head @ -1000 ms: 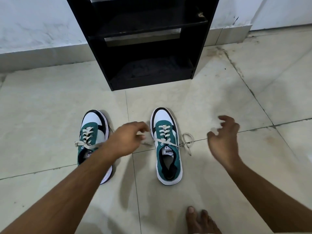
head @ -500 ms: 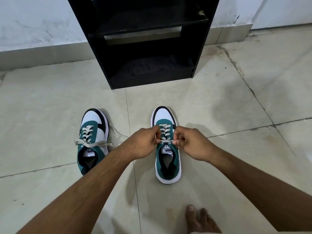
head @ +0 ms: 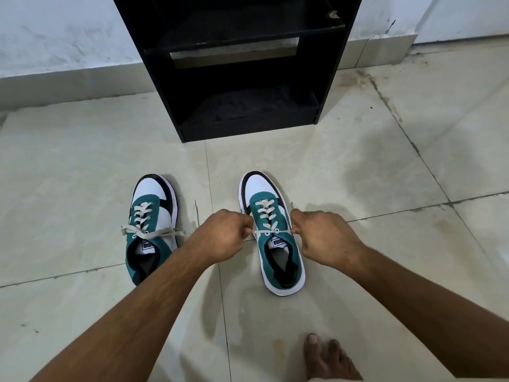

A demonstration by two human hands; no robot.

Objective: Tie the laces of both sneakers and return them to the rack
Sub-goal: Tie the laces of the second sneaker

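Note:
Two green, white and black sneakers stand on the tiled floor, toes pointing at the rack. Over the right sneaker (head: 271, 205) the cream lace (head: 265, 231) runs taut across the tongue. My left hand (head: 220, 237) grips its left end and my right hand (head: 325, 235) grips its right end, one hand on each side of the shoe. The left sneaker (head: 153, 199) stands apart to the left, its loose lace ends (head: 150, 234) lying across the tongue. The black shoe rack (head: 242, 64) stands against the wall beyond both shoes, with nothing on its lower shelf.
A bare foot (head: 329, 359) rests on the floor at the bottom right. Pale tiles (head: 82, 161) surround the shoes. The white wall and its skirting (head: 63, 78) run behind the rack.
A second ago my hands were apart and the right one held nothing. Both closed in on the right sneaker's lace ends, and have now pulled them outward, drawing the lace tight.

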